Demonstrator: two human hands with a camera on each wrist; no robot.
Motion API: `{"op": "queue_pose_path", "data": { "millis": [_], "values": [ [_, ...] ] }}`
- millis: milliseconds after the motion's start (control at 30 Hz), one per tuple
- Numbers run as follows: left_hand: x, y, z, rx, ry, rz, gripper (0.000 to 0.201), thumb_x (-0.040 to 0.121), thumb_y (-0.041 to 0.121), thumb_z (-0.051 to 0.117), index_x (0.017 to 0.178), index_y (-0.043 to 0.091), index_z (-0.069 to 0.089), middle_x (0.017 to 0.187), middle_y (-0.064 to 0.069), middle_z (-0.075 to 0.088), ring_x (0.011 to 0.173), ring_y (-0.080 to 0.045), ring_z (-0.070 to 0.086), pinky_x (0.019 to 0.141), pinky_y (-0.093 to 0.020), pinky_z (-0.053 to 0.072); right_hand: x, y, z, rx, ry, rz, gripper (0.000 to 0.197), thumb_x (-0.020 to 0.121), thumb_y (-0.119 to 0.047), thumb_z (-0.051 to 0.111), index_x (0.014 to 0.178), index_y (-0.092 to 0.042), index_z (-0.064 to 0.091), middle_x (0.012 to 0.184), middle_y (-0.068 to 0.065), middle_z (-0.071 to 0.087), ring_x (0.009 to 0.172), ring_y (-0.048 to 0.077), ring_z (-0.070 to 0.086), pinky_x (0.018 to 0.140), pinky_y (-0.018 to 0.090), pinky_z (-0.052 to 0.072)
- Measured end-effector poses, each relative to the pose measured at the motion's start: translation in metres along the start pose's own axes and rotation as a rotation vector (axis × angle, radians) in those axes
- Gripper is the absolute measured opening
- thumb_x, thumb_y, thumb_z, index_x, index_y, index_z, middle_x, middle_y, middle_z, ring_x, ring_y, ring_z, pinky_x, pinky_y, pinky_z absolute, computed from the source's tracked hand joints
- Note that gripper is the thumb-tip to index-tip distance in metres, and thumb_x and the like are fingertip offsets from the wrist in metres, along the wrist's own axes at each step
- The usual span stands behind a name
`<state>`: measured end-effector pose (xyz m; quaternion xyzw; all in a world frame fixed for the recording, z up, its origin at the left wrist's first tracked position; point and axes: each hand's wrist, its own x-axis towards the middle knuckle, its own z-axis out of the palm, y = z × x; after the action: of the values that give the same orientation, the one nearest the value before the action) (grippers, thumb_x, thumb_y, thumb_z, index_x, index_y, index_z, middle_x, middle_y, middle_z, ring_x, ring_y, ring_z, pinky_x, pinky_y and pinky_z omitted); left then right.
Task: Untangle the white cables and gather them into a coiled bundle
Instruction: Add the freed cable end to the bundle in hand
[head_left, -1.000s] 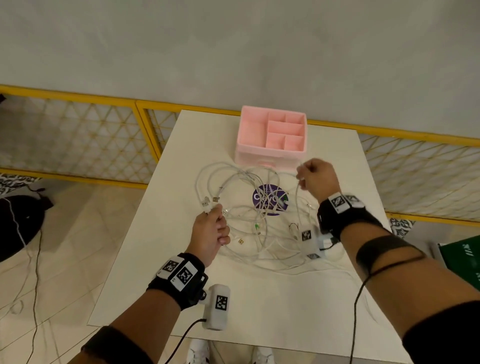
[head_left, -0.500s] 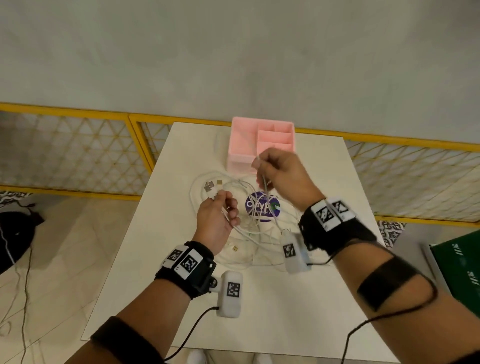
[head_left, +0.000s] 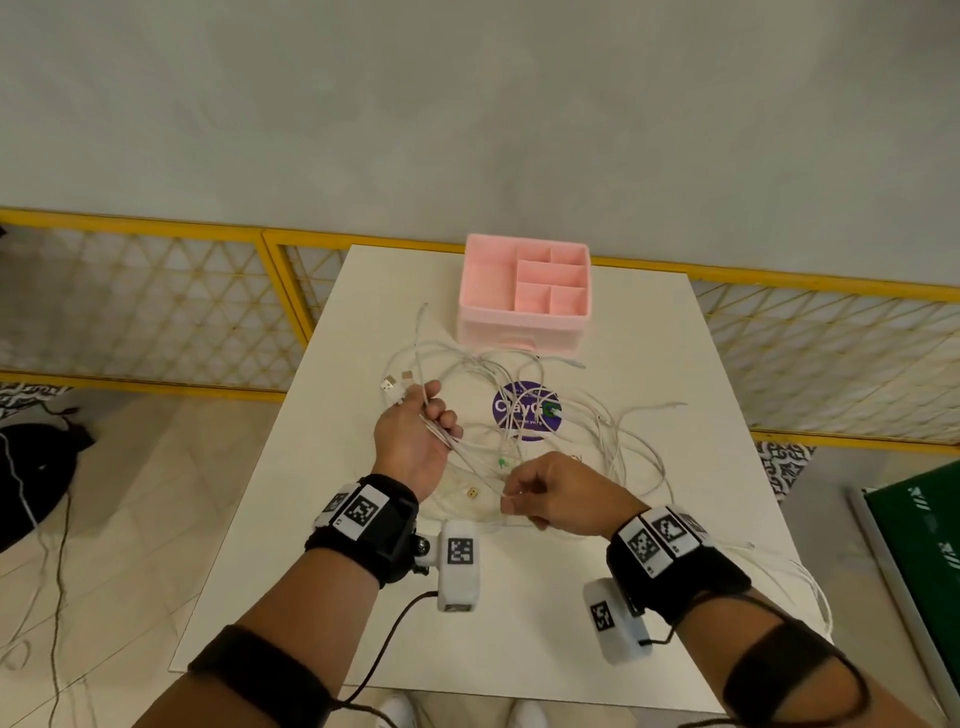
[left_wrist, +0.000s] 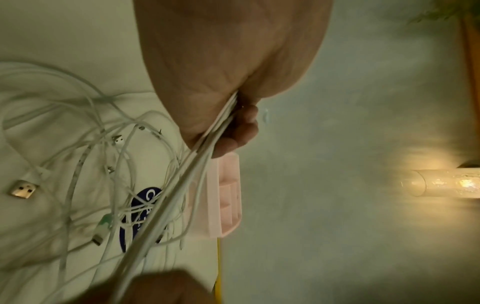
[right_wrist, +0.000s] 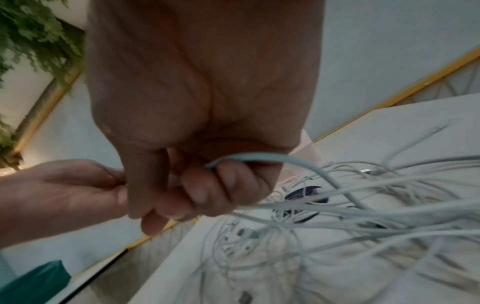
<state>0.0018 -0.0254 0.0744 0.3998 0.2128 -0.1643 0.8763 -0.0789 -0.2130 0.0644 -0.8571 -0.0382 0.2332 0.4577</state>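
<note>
A: White plastic-sheathed cables (head_left: 524, 415) lie in a loose tangle on the table (head_left: 519, 623), mostly beyond and between the two hands. How are they held?

B: The left hand (head_left: 415, 441) has its fingers curled round several strands gathered side by side; two USB plugs (head_left: 396, 384) stick out past its thumb side. The right hand (head_left: 556, 493) has its fingers curled round another strand, and taut lengths run from it across to the left hand.

A: How far has the work got?

B: An early stage, by my reading. A few strands are collected in the left hand's grasp, but no coil is formed. Most of the loops still cross one another on the table beyond the fingertips, with loose ends trailing past the right hand toward the table's far right and one length hanging off the near edge behind the right wrist. Separating those crossings and winding everything together remains.

A: And the container?

B: A pink organiser box (head_left: 524, 291) stands beyond both hands, just past the tangle. Its compartments, one large and several small, show nothing inside. A purple round sticker (head_left: 524, 415) lies under the cables between box and hands.
</note>
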Motion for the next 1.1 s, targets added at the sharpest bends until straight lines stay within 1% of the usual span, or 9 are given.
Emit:
{"op": "queue_pose_path", "data": {
  "millis": [67, 167, 300, 533, 733, 833, 967, 1033, 1100],
  "values": [
    [0.002, 0.007, -0.002, 0.0, 0.008, 0.025, 0.033, 0.109, 0.025, 0.035, 0.088, 0.014, 0.056, 0.055, 0.006, 0.041, 0.046, -0.01, 0.039, 0.056, -0.027, 0.037, -0.007, 0.01, -0.004, -0.031, -0.009, 0.055, 0.02, 0.09, -0.029, 0.07, 0.072, -0.024, 0.066, 0.056, 0.0, 0.059, 0.048, 0.008, 0.046, 0.054, 0.019, 0.039],
    [0.002, 0.009, -0.006, 0.013, 0.0, 0.042, 0.033, 0.109, 0.026, 0.036, 0.086, 0.015, 0.055, 0.056, 0.005, 0.039, 0.047, -0.01, 0.036, 0.057, -0.029, 0.038, -0.014, 0.024, -0.013, 0.07, 0.04, 0.096, 0.022, 0.088, -0.029, 0.073, 0.068, -0.023, 0.067, 0.054, 0.001, 0.056, 0.05, 0.015, 0.045, 0.053, 0.023, 0.037],
    [0.004, 0.009, -0.011, 0.028, -0.009, 0.076, 0.032, 0.11, 0.025, 0.034, 0.09, 0.014, 0.056, 0.058, 0.005, 0.04, 0.048, -0.011, 0.036, 0.057, -0.03, 0.038, -0.025, 0.032, -0.024, 0.041, 0.008, 0.133, 0.018, 0.087, -0.028, 0.073, 0.077, -0.014, 0.072, 0.056, 0.004, 0.055, 0.052, 0.017, 0.043, 0.053, 0.023, 0.037],
    [0.003, 0.012, -0.012, 0.031, -0.036, 0.094, 0.034, 0.11, 0.028, 0.035, 0.083, 0.016, 0.052, 0.052, 0.007, 0.038, 0.042, -0.007, 0.032, 0.043, -0.022, 0.035, -0.037, 0.051, -0.032, 0.169, 0.034, 0.163, 0.017, 0.087, -0.022, 0.075, 0.077, -0.008, 0.073, 0.052, 0.004, 0.051, 0.049, 0.017, 0.039, 0.047, 0.023, 0.033],
    [0.0, 0.009, -0.006, 0.058, -0.042, 0.096, 0.035, 0.11, 0.028, 0.036, 0.082, 0.016, 0.053, 0.055, 0.006, 0.035, 0.043, -0.008, 0.029, 0.042, -0.023, 0.031, -0.039, 0.061, -0.037, -0.005, -0.005, 0.242, 0.024, 0.086, -0.031, 0.074, 0.075, -0.01, 0.07, 0.055, -0.001, 0.055, 0.051, 0.013, 0.044, 0.053, 0.022, 0.038],
    [-0.001, 0.013, -0.006, 0.125, -0.008, 0.13, 0.036, 0.109, 0.03, 0.036, 0.078, 0.018, 0.049, 0.054, 0.007, 0.03, 0.04, -0.006, 0.022, 0.036, -0.019, 0.021, -0.043, 0.081, -0.047, -0.256, 0.188, 0.284, 0.026, 0.088, -0.028, 0.07, 0.069, -0.013, 0.063, 0.061, -0.007, 0.057, 0.06, 0.011, 0.054, 0.057, 0.022, 0.039],
    [-0.003, 0.019, -0.012, 0.178, -0.028, 0.126, 0.038, 0.11, 0.029, 0.034, 0.076, 0.018, 0.048, 0.052, 0.008, 0.029, 0.038, -0.005, 0.02, 0.036, -0.016, 0.016, -0.053, 0.104, -0.084, -0.278, 0.637, 0.389, 0.016, 0.091, -0.03, 0.068, 0.078, -0.024, 0.063, 0.087, 0.004, 0.061, 0.085, 0.027, 0.062, 0.072, 0.029, 0.041],
    [-0.006, 0.015, -0.013, 0.207, -0.051, 0.109, 0.038, 0.11, 0.029, 0.034, 0.076, 0.018, 0.048, 0.052, 0.008, 0.028, 0.038, -0.005, 0.02, 0.036, -0.016, 0.015, -0.049, 0.102, -0.102, -0.209, 0.686, 0.454, 0.019, 0.093, -0.034, 0.066, 0.084, -0.018, 0.064, 0.088, 0.013, 0.065, 0.081, 0.029, 0.062, 0.074, 0.032, 0.045],
    [-0.009, 0.008, -0.01, 0.26, -0.076, 0.088, 0.038, 0.11, 0.029, 0.036, 0.075, 0.018, 0.047, 0.051, 0.008, 0.029, 0.038, -0.005, 0.02, 0.036, -0.015, 0.015, -0.039, 0.087, -0.113, 0.057, 0.697, 0.416, 0.023, 0.097, -0.027, 0.062, 0.092, -0.005, 0.064, 0.081, 0.02, 0.069, 0.064, 0.029, 0.064, 0.064, 0.036, 0.053]
  ]
}}
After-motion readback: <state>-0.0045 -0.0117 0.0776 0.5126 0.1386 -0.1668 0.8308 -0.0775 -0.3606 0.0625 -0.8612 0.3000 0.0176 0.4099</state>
